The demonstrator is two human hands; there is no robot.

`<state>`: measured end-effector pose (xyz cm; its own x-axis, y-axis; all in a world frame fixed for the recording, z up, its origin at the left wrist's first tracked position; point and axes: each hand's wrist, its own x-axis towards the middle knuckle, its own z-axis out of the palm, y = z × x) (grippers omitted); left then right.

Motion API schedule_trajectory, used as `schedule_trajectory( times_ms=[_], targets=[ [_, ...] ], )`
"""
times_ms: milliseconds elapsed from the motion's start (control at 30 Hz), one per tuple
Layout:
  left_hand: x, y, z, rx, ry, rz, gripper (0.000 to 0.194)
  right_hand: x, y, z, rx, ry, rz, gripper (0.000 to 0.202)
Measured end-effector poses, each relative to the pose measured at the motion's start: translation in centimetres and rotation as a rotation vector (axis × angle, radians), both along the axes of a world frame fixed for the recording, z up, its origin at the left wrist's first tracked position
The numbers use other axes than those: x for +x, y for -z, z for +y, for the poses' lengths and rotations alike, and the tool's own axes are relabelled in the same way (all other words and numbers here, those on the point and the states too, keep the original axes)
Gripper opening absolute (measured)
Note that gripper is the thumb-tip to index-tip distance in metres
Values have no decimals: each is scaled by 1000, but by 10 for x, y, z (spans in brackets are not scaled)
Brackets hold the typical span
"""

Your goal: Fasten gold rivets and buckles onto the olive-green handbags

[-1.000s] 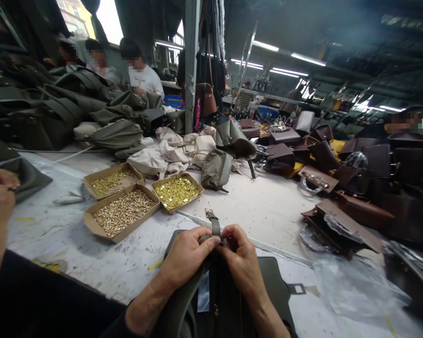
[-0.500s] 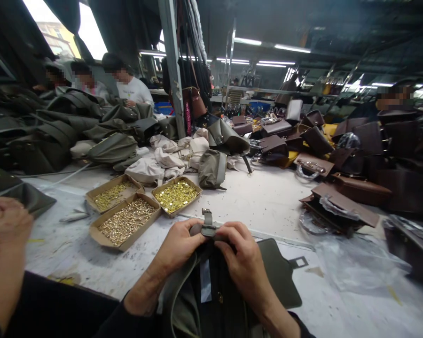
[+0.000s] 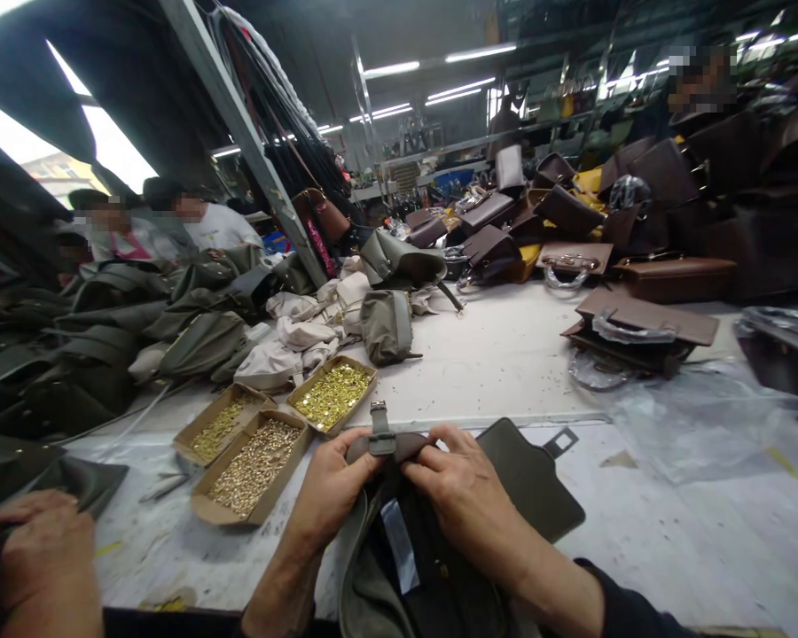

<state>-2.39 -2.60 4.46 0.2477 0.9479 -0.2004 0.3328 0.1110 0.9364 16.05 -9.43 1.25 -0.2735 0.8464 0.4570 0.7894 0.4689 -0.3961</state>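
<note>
An olive-green bag (image 3: 365,567) stands open towards me at the table's front edge, a pale strip (image 3: 399,545) showing against its dark lining. My left hand (image 3: 336,483) pinches the bag's upper rim beside a short strap with a metal buckle (image 3: 379,413). On the other side of that strap, my right hand (image 3: 456,478) grips the same rim, thumb and fingers closed on it. The bag's flap (image 3: 532,478) lies spread to the right, with a rectangular cut-out tab (image 3: 561,441) at its end.
Cardboard trays of gold-coloured metal pieces (image 3: 256,470) stand to the left. Another person's hand (image 3: 46,558) is at the lower left. Green bags (image 3: 93,354) pile up behind it. Brown handbags (image 3: 645,323) and clear plastic (image 3: 705,425) lie to the right.
The view has tilted and turned slightly right. My right hand has slid a little away from the buckle strap, baring more of the rim. Both hands keep hold of the bag.
</note>
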Motion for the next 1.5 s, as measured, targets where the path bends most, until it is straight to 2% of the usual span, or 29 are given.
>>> schedule_trajectory(
  times_ms=[133,300,367,467,567,733,833,933,1000,1100,1167,1267,1400,1500],
  targets=[
    [2,4,-4,161,-19,140,36,-7,2,6,34,-19,-22,16],
    [4,6,-13,389,-198,313,29,-3,3,8,-13,-15,57,28],
    [3,9,-15,418,-221,332,27,2,5,6,-33,-23,107,30],
    [1,13,-15,383,-168,336,28,7,7,6,-43,-47,227,20],
    [-1,14,-13,359,-97,312,29,7,5,9,-39,-8,342,10],
    [-2,7,-15,318,56,232,29,2,5,17,-99,71,364,16],
    [1,5,-20,362,89,267,27,3,7,20,-122,89,425,17],
    [6,11,-26,496,46,365,27,5,9,23,-166,65,561,18],
    [9,18,-30,623,24,431,25,6,9,26,-210,19,644,27],
    [11,28,-30,876,22,482,20,8,7,33,-272,-137,761,52],
    [13,33,-27,1082,20,491,17,10,7,37,-314,-264,851,57],
    [15,40,-22,1285,24,478,18,14,9,39,-366,-397,996,48],
    [14,55,-21,1369,63,392,28,19,20,31,-375,-448,1169,16],
    [13,67,-21,1409,32,287,36,20,28,23,-345,-416,1106,23]
  ],
)
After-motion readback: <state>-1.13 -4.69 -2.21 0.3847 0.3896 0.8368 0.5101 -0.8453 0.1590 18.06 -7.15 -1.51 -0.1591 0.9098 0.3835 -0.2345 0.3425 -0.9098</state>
